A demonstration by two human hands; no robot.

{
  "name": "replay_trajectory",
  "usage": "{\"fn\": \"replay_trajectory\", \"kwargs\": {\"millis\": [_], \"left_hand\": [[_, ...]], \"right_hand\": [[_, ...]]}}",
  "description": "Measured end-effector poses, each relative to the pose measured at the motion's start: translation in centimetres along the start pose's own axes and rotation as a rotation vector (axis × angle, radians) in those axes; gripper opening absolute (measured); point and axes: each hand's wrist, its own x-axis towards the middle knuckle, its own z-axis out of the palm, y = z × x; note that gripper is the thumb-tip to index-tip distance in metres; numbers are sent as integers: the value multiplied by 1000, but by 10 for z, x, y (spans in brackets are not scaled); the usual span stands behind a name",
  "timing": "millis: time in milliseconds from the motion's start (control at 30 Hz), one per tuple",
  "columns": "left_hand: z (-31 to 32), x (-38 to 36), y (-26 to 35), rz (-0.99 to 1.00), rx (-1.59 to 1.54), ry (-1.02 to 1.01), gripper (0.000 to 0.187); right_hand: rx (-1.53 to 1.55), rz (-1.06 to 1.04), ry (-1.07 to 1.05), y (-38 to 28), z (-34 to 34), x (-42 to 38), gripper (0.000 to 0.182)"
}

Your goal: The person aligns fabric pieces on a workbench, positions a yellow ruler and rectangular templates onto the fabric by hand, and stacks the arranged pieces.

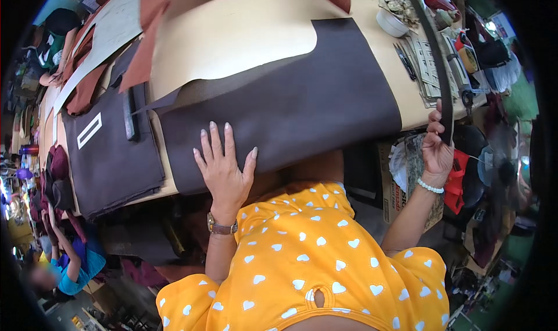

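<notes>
My left hand point(224, 171) lies flat, fingers spread, on a large dark brown sheet point(290, 110) that looks like leather. The sheet hangs a little over the table's front edge, and its far side has a curved cut outline. At the right, my right hand point(436, 148) is closed around the lower end of a long dark strip point(437, 52). The strip rises past the table's right end in a slight curve, and its top runs out of view.
A stack of dark pieces point(110, 156) with a white rectangular frame point(89, 130) and a dark bar point(129, 116) lies left. Reddish-brown pieces point(160, 11) lie behind. Right are a white tub point(390, 22), scissors point(405, 61) and flat templates point(427, 69). Other people work at the left.
</notes>
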Motion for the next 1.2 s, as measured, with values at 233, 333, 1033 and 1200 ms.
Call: {"fn": "replay_trajectory", "kwargs": {"millis": [233,333,1033,1200], "left_hand": [[-13,12,-13,-78,-245,111,68],[-12,23,-36,-211,-439,146,57],[-7,10,-13,-91,-320,240,44],[-1,36,-30,-135,-394,195,47]], "right_hand": [[-822,-31,-71,47,48,37,44],[-1227,109,-156,74,47,62,40],[-1861,-308,173,135,36,66,28],[-1733,-293,64,147,27,84,31]]}}
